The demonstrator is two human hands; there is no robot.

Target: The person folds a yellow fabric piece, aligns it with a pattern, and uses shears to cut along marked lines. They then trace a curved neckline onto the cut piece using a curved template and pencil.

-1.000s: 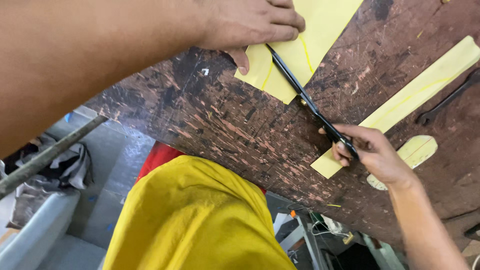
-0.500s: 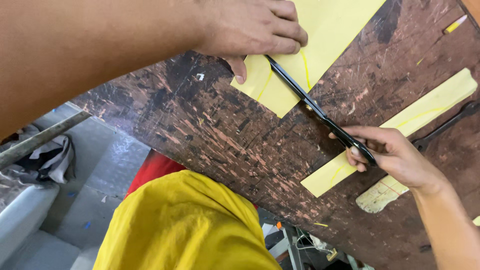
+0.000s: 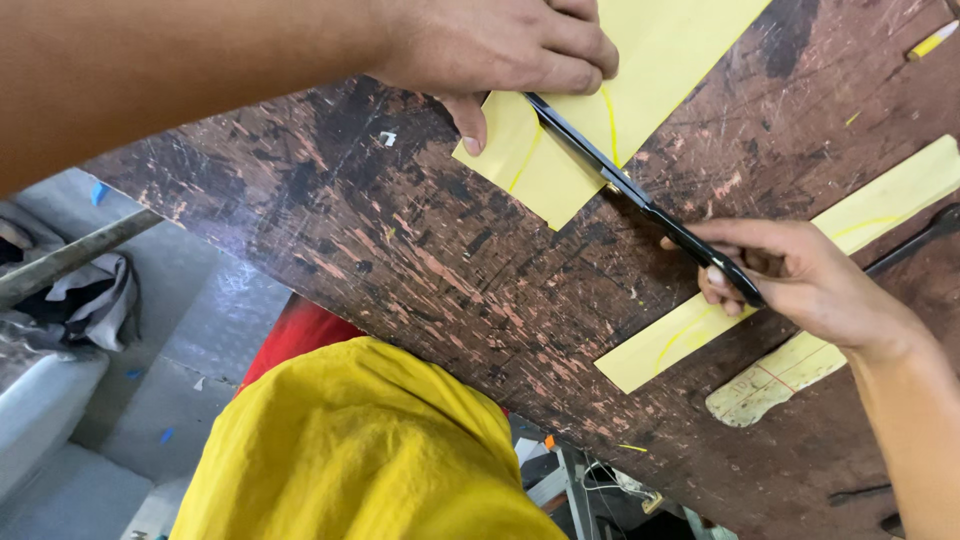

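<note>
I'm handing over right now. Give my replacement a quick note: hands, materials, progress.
Left hand presses the yellow sheet flat on the scratched wooden worktop.
Right hand grips the black scissors, blades into the sheet beside a drawn curved line.
Long yellow strip and a pale wooden piece lie beside the right hand.
Cut begun at the sheet's edge; most of the line is uncut.

This looks like a small workshop, likely for cutting sheet material by hand. The worktop (image 3: 400, 250) filling the middle of the frame is dark, worn board, heavily scratched and scored. Yellow offcuts (image 3: 780, 270) lie at the right, with a pale template (image 3: 775, 380) below them and a pencil stub (image 3: 930, 42) at the upper right. At the lower left are a bare grey floor (image 3: 190, 340), a metal bar (image 3: 70, 255) and rags (image 3: 95, 295).
</note>
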